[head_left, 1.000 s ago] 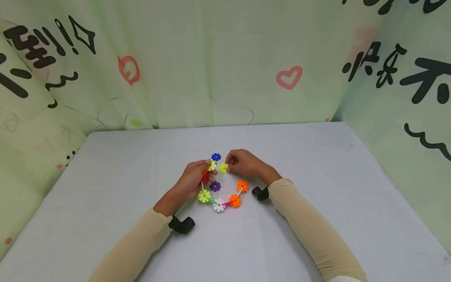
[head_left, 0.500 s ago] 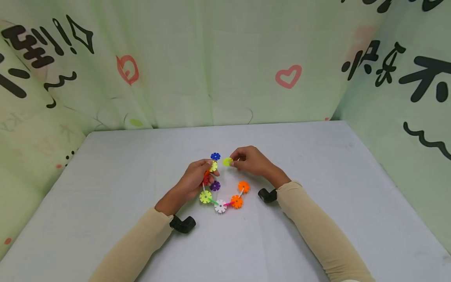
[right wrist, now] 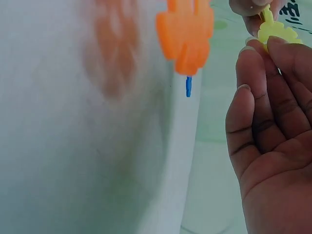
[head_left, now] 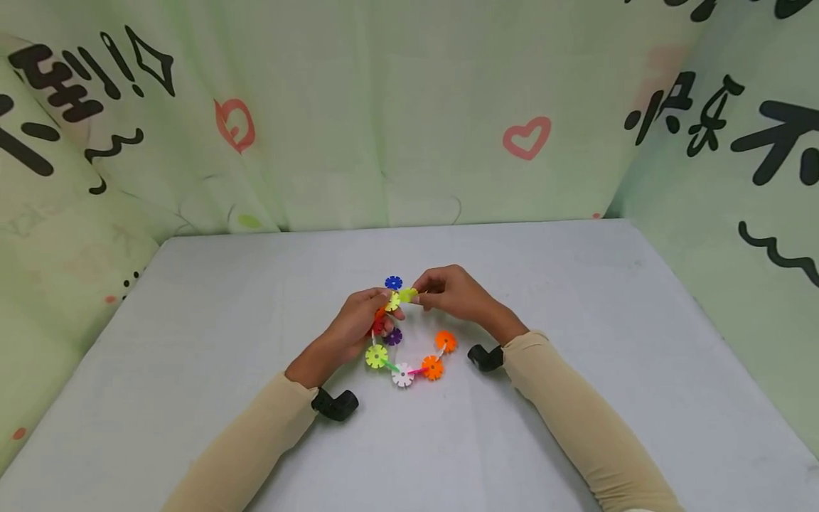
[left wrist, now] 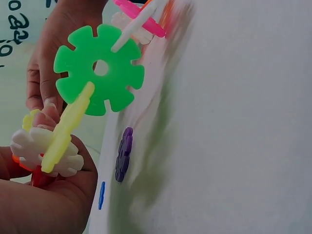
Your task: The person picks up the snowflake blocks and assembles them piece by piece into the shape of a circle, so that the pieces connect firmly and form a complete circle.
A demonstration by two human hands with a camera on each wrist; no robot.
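Mid-table (head_left: 576, 284), far end of the chain (head_left: 403, 363): both hands meet.
Left hand (head_left: 348, 331): grips the chain's end disc (head_left: 392, 302), steadying it.
Right hand (head_left: 451, 291): pinches a loose yellow-green disc (head_left: 408, 294) edge-on against it, apparently for slotting.
Spare blue disc (head_left: 393, 282): just beyond the fingers.

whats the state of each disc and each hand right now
Left hand: grips the chain's end.
Right hand: pinches a yellow disc.
Chain: linked discs, partly lifted.
Blue disc: loose, flat on the table.
Purple disc: loose, flat.
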